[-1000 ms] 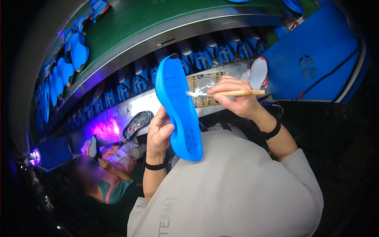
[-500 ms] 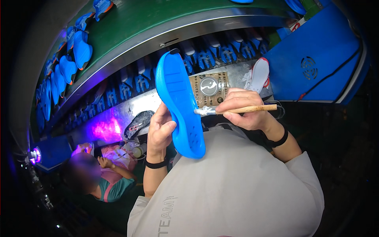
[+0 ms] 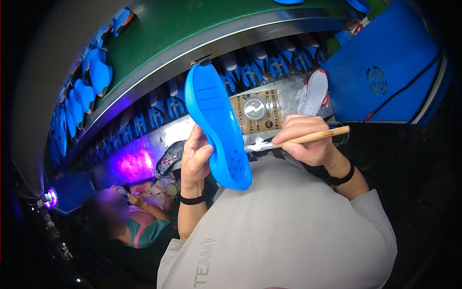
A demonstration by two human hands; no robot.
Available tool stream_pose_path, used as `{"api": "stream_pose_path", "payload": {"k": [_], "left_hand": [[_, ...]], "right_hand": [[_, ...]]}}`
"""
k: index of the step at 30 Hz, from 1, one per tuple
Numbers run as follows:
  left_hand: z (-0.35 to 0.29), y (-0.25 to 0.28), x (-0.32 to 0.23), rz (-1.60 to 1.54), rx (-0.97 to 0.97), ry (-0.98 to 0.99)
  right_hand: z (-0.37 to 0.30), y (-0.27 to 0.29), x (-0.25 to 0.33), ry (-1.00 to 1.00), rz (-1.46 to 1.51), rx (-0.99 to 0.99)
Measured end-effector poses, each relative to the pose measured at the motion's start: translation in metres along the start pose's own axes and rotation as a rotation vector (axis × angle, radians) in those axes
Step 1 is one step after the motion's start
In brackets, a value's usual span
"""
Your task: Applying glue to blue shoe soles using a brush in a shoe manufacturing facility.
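Note:
A blue shoe sole [image 3: 215, 113] is held up by my left hand [image 3: 195, 156], which grips its left edge near the middle. The sole's hollow side faces me, with small holes toward its near end. My right hand [image 3: 308, 137] is closed round a wooden-handled brush [image 3: 317, 136]. White paste clings to the brush's bristles, which are at the sole's right edge; whether they touch it I cannot tell. Behind the hands, a brown printed cardboard piece [image 3: 264, 124] lies on the metal bench, with a round grey-lidded container [image 3: 255, 109] on it.
A green conveyor [image 3: 231, 24] with blue soles on its left part curves along the back. Blue parts [image 3: 250, 72] fill the shelf below. A white shoe with red trim [image 3: 316, 89] lies near a blue machine housing [image 3: 380, 72]. At lower left, another person [image 3: 144, 226] works.
The brush has moved right and down, from the sole's inner face to its right edge, and its handle is more tilted. The sole has shifted slightly left.

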State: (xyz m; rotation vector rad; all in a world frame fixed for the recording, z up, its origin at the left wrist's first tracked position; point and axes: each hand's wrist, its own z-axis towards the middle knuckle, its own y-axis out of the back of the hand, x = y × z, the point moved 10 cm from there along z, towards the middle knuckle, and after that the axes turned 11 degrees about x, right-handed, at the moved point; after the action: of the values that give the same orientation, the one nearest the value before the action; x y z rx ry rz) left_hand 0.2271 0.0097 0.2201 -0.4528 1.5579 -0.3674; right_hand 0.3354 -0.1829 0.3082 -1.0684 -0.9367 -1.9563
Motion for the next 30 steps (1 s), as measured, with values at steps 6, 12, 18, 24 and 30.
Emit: {"api": "stream_pose_path", "payload": {"k": [6, 12, 18, 24, 30], "left_hand": [[0.049, -0.017, -0.045, 0.172, 0.052, -0.015], [0.225, 0.011, -0.129, 0.052, 0.237, -0.295], [0.266, 0.194, -0.274, 1.995, -0.75, -0.252], [0.248, 0.267, -0.256, 2.487, -0.414, 0.102], [0.163, 0.123, -0.234, 2.186, -0.096, -0.297]], "right_hand": [[-0.027, 0.04, -0.001, 0.042, 0.146, -0.293], [-0.051, 0.044, -0.021, -0.078, 0.144, -0.441], [-0.09, 0.046, -0.057, -0.381, 0.353, -0.683], [-0.111, 0.028, -0.122, -0.491, 0.8, -0.821], [-0.108, 0.01, -0.19, -0.642, 0.686, -0.72]]}}
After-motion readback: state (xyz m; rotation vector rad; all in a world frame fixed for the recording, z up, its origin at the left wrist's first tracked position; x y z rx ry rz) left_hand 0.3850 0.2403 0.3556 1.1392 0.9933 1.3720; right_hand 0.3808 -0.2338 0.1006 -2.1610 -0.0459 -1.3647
